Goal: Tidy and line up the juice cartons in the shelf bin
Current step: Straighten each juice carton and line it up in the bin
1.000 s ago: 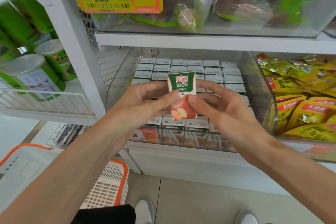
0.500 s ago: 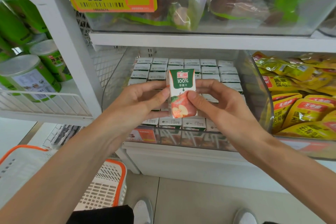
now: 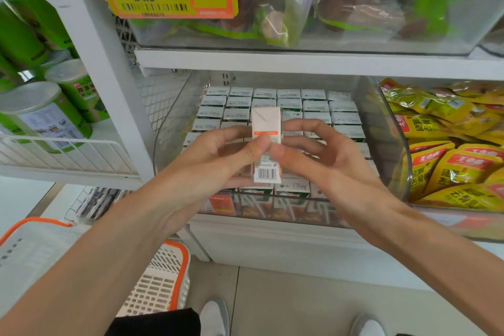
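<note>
**Position of item.** One juice carton [image 3: 266, 144] is held upright in front of the clear shelf bin [image 3: 381, 131], over its front rows. A narrow side bearing the barcode [image 3: 266, 173] is turned toward the camera.

**Grip.** The carton is pinched between the two thumbs at the front and fingers behind. It is gripped from the left by the left hand [image 3: 218, 157] and from the right by the right hand [image 3: 324, 157]. Both hands are part-closed on it, and the right hand's outer fingers are spread and relaxed. The forearms are raised from below, with wrists roughly level and palms turned inward.

**Bin contents.** The cartons in the bin [image 3: 289, 102] stand in straight rows, tops up. The slot meant for the held carton is hidden by the hands.

**Recommendation.** It is judged that the carton should be rotated until its face matches its neighbours. It should then be lowered squarely and pressed flush with the row. A tilted entry could knock adjacent cartons out of line.
</note>
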`<control>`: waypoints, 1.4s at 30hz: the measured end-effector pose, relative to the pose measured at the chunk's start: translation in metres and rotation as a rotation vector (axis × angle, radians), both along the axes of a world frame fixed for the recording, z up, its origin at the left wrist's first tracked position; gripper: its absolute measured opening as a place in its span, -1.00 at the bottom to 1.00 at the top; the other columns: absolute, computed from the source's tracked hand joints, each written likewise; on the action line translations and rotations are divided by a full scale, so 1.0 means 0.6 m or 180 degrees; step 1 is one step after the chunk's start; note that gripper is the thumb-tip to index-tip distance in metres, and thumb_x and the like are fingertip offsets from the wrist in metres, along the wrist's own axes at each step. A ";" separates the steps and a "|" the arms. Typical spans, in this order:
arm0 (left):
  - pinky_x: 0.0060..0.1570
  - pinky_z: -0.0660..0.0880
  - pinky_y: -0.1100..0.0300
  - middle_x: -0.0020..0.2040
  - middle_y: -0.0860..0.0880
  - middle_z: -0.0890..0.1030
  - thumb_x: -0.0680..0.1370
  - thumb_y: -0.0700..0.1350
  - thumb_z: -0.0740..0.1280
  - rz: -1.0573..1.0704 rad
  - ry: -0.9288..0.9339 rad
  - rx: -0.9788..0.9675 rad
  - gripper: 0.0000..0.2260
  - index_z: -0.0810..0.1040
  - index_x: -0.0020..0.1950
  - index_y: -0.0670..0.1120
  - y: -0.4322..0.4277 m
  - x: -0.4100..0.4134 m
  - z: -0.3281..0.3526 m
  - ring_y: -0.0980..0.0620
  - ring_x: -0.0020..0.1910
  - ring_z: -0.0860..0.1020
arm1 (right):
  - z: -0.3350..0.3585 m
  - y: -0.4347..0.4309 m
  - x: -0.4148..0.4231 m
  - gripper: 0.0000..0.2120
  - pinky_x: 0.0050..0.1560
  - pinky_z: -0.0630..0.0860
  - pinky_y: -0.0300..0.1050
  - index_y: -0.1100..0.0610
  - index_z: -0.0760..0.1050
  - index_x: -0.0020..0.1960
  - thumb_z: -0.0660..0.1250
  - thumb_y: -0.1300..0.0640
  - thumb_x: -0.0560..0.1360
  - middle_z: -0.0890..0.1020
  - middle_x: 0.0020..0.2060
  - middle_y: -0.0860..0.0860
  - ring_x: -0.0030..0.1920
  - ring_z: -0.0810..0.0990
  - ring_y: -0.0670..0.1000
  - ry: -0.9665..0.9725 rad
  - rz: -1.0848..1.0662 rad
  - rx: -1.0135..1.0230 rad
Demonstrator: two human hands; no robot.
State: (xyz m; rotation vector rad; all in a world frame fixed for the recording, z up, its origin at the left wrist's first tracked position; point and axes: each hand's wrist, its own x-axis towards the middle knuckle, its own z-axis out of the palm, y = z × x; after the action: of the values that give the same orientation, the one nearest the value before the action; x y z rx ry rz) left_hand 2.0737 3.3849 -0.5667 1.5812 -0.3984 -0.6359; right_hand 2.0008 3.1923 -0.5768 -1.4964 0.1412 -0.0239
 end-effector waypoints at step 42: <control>0.29 0.54 0.07 0.08 0.17 0.69 0.30 0.04 0.62 0.0375 -0.2113 0.0410 -0.57 0.62 0.11 0.03 -0.012 0.002 0.000 0.13 0.22 0.62 | -0.032 -0.016 0.008 -0.51 0.37 0.58 -0.08 0.05 0.68 0.25 0.50 0.42 0.41 0.71 0.21 -0.02 0.33 0.64 -0.01 -0.1390 -0.0208 -0.0921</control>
State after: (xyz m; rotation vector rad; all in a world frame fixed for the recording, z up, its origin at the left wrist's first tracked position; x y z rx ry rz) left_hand 2.0748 3.3775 -0.5667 1.9054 -0.7564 -0.0263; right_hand 2.0055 3.1830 -0.5958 -1.7376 -0.1730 -0.4365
